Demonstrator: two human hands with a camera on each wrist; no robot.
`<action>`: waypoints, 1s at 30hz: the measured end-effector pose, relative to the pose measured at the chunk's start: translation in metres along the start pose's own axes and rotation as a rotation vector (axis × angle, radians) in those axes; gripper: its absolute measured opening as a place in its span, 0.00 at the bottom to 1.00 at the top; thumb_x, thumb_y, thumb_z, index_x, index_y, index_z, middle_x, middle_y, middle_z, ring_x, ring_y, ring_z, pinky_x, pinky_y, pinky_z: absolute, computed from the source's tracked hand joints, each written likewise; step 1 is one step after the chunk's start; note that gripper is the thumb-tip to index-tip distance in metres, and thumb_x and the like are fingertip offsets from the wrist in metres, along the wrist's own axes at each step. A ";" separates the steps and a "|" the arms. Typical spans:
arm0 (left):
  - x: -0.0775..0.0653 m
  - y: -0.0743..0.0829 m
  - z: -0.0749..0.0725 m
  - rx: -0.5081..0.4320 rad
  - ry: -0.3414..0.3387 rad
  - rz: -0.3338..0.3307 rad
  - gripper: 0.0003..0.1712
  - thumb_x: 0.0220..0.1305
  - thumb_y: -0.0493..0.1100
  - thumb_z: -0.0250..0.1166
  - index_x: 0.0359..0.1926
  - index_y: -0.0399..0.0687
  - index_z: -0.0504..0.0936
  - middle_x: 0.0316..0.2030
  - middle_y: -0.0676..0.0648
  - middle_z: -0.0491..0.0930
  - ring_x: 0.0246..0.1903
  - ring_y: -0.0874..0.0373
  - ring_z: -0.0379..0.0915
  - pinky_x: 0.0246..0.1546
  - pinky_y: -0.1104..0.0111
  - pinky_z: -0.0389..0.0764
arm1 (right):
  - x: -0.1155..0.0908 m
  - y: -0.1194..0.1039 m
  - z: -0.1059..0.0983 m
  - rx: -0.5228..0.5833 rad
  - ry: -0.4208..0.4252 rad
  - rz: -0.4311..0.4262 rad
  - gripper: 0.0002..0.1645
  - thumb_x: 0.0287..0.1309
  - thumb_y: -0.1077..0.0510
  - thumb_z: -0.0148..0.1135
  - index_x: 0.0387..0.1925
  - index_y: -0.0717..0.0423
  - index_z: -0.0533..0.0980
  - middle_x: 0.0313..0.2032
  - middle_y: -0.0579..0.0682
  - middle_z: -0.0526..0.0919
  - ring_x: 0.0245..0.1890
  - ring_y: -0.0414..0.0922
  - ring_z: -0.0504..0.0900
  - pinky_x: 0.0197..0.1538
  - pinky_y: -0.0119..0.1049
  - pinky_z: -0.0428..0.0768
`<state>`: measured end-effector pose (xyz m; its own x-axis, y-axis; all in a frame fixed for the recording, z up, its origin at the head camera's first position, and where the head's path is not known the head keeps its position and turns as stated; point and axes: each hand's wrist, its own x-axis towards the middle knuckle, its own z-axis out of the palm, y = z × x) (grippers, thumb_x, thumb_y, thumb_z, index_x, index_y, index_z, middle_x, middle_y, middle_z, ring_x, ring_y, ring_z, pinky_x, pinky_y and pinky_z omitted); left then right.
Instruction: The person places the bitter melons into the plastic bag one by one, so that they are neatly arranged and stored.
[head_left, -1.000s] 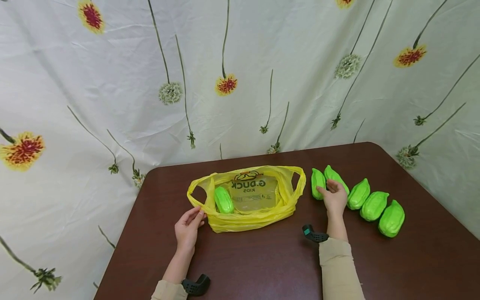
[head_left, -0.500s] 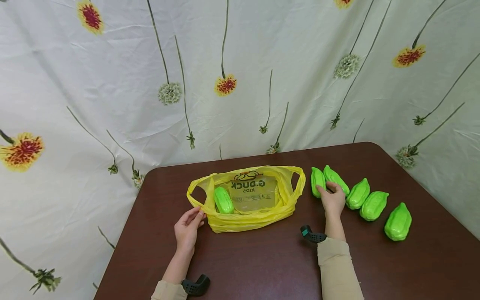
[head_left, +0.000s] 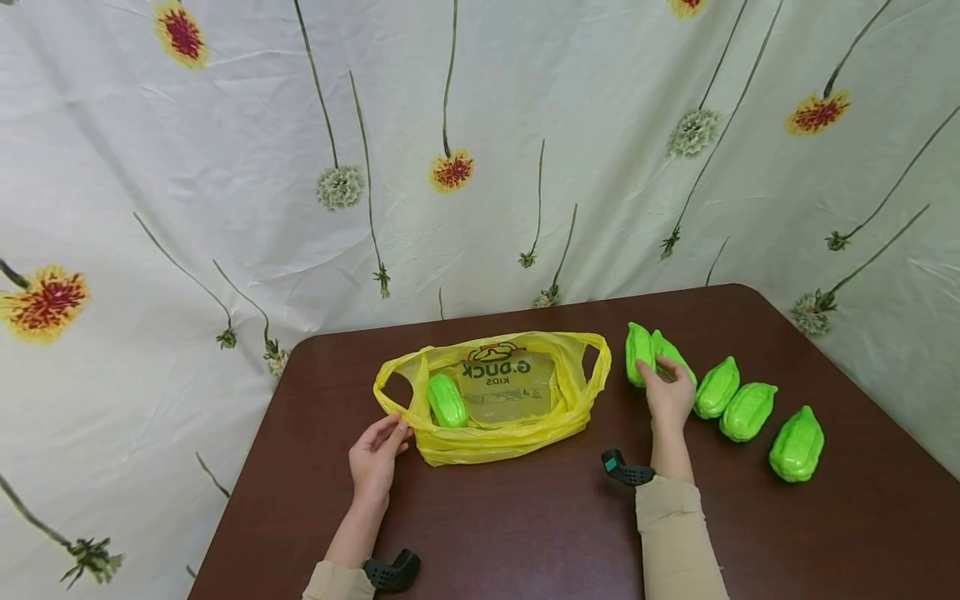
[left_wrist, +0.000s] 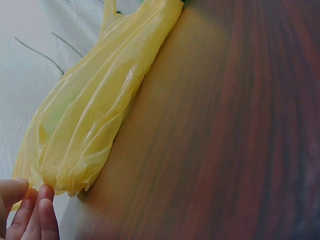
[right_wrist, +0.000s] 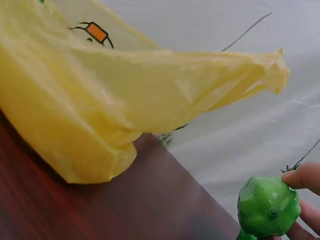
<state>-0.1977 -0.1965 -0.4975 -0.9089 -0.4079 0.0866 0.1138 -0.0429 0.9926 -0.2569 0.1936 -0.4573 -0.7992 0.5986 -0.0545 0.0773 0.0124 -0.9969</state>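
Note:
A yellow plastic bag (head_left: 498, 437) with dark lettering stands with its mouth spread on the table. One bright green ribbed, gourd-like fruit (head_left: 447, 400) lies inside at its left end. My left hand (head_left: 377, 458) pinches the bag's front left edge by the handle loop; the left wrist view shows thin plastic between thumb and fingers (left_wrist: 46, 210). To the right of the bag, my right hand (head_left: 670, 396) holds another green gourd-like fruit (head_left: 639, 350) between thumb and fingers. In the right wrist view, the rounded end of that held fruit (right_wrist: 267, 206) faces the camera.
Right of the held fruit lie several similar fruits: one partly behind the hand (head_left: 671, 348), two close together (head_left: 717, 387), and one set apart nearer the front (head_left: 797, 444). The dark brown table (head_left: 525, 525) meets a flower-printed white curtain (head_left: 480, 242) at the back.
My right hand has taken hold of the leftmost loose fruit, which has shifted slightly up in view. The fruit farthest right rolled away from its neighbour, then stopped. My left hand has stayed put.

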 end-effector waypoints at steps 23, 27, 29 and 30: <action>0.000 -0.001 0.000 0.021 0.007 -0.010 0.16 0.60 0.37 0.66 0.48 0.33 0.80 0.32 0.55 0.82 0.31 0.64 0.81 0.32 0.72 0.82 | -0.023 -0.040 0.007 0.136 0.020 -0.101 0.26 0.53 0.52 0.68 0.53 0.59 0.76 0.52 0.49 0.74 0.50 0.48 0.76 0.39 0.28 0.75; 0.001 -0.001 0.000 0.018 0.008 -0.015 0.17 0.60 0.37 0.65 0.48 0.32 0.79 0.32 0.55 0.82 0.31 0.64 0.81 0.32 0.72 0.82 | -0.028 -0.046 0.009 0.151 0.008 -0.116 0.26 0.53 0.52 0.68 0.52 0.58 0.76 0.51 0.49 0.74 0.50 0.47 0.75 0.40 0.29 0.75; 0.001 -0.001 0.000 0.019 0.009 -0.017 0.17 0.60 0.37 0.65 0.49 0.33 0.80 0.32 0.55 0.82 0.31 0.64 0.81 0.32 0.72 0.82 | -0.030 -0.049 0.009 0.152 0.001 -0.120 0.26 0.53 0.51 0.68 0.52 0.58 0.76 0.52 0.49 0.74 0.50 0.46 0.75 0.41 0.30 0.75; 0.001 -0.001 0.000 0.021 0.009 -0.018 0.17 0.60 0.37 0.65 0.49 0.33 0.80 0.32 0.55 0.82 0.31 0.64 0.81 0.32 0.72 0.82 | -0.031 -0.050 0.010 0.153 -0.002 -0.121 0.26 0.53 0.50 0.68 0.52 0.57 0.76 0.52 0.49 0.74 0.50 0.46 0.74 0.41 0.30 0.75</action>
<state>-0.1988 -0.1971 -0.4989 -0.9071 -0.4153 0.0683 0.0893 -0.0314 0.9955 -0.2420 0.1669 -0.4065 -0.7982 0.5987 0.0663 -0.1107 -0.0375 -0.9931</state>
